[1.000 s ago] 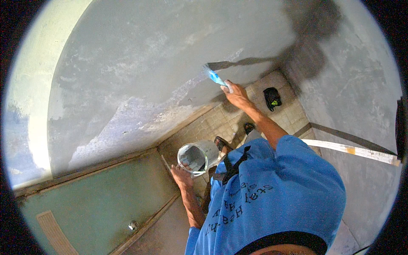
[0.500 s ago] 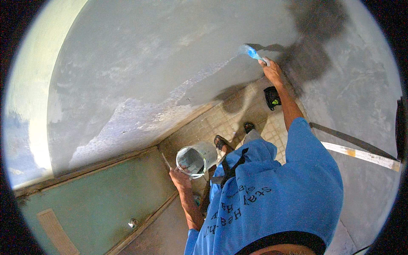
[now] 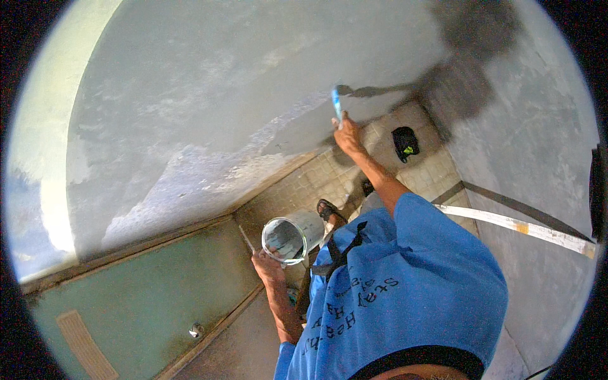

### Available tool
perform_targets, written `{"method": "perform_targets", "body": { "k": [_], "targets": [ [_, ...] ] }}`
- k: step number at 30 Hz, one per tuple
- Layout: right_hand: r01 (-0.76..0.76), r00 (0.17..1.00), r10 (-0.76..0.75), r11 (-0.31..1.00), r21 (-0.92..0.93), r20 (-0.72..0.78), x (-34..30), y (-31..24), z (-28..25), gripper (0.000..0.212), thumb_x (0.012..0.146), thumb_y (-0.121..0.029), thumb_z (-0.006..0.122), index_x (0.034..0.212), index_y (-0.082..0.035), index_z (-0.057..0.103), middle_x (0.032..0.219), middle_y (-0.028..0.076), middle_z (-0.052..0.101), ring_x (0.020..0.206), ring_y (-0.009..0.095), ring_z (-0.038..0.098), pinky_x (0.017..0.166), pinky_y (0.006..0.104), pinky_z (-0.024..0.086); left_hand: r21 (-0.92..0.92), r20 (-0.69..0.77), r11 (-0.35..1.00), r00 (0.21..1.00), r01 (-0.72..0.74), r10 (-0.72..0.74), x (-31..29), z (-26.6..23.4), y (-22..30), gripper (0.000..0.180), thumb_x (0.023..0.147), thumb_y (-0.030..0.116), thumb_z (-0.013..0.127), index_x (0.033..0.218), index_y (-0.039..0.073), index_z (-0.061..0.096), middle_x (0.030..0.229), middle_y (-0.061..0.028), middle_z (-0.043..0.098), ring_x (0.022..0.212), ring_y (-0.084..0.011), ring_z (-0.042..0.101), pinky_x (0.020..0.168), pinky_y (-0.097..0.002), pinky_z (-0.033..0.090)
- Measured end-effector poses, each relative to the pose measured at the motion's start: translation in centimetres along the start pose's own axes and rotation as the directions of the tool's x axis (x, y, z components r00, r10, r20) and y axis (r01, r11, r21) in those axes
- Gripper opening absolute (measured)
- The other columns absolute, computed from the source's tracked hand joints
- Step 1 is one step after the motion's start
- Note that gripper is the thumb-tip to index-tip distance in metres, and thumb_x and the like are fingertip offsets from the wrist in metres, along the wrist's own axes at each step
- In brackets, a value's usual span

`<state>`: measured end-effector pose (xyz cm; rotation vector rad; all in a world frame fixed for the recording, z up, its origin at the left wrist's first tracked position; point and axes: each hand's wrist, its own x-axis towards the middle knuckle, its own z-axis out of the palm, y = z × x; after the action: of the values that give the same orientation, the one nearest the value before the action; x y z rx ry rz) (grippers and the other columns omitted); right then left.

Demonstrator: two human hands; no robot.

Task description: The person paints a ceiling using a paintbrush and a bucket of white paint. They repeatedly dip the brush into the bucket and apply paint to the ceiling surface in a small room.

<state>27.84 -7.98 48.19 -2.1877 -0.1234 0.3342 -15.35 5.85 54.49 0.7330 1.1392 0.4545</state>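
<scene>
My right hand (image 3: 348, 135) is closed round a paintbrush (image 3: 336, 103) with blue on it. The brush end is at the grey wall (image 3: 190, 88), at the upper end of a pale, rough, unevenly coated strip (image 3: 278, 123). On the other side, my left hand (image 3: 269, 266) grips the rim of a whitish paint bucket (image 3: 311, 229), its mouth tipped toward the left. Grey paint coats the bucket's inside. A thin pale stick (image 3: 246, 239) juts up beside my left fingers; whether they hold it too, I cannot tell.
A greenish door (image 3: 152, 294) with a knob (image 3: 196, 330) lies at lower left. On the tiled floor (image 3: 304, 180), a black object with a yellow-green mark (image 3: 405, 143) sits near the corner. A white strip (image 3: 525, 229) crosses the right side.
My right hand has swung left and a little down with the paintbrush, which now stands more upright. My left hand and the bucket have barely moved.
</scene>
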Motion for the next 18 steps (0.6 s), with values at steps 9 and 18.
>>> {"method": "perform_targets", "body": {
  "k": [9, 18],
  "targets": [
    [0.12, 0.952, -0.047, 0.967, -0.226, 0.304, -0.9, -0.3, -4.2, 0.043, 0.091, -0.035, 0.053, 0.124, -0.007, 0.053, 0.102, 0.02, 0.064, 0.094, 0.038, 0.061, 0.078, 0.0451, 0.049, 0.0, -0.024, 1.0, 0.999, 0.027, -0.027, -0.3, 1.6, 0.9, 0.058, 0.09, 0.054, 0.041, 0.109, 0.0, 0.048, 0.087, -0.0099, 0.057, 0.072, -0.0228, 0.053, 0.066, -0.0362, 0.045],
    [0.083, 0.989, -0.107, 0.972, -0.219, -0.102, 7.3, 7.0, -10.1, 0.036, 0.092, -0.038, 0.052, 0.111, -0.007, 0.055, 0.091, 0.021, 0.063, 0.088, 0.04, 0.06, 0.075, 0.046, 0.046, -0.019, -0.088, 1.0, 0.996, -0.003, 0.001, 0.1, 0.6, 0.5, 0.056, 0.09, 0.052, 0.043, 0.108, 0.0, 0.049, 0.085, -0.0099, 0.055, 0.076, -0.0219, 0.052, 0.07, -0.0356, 0.043]
  ]
}}
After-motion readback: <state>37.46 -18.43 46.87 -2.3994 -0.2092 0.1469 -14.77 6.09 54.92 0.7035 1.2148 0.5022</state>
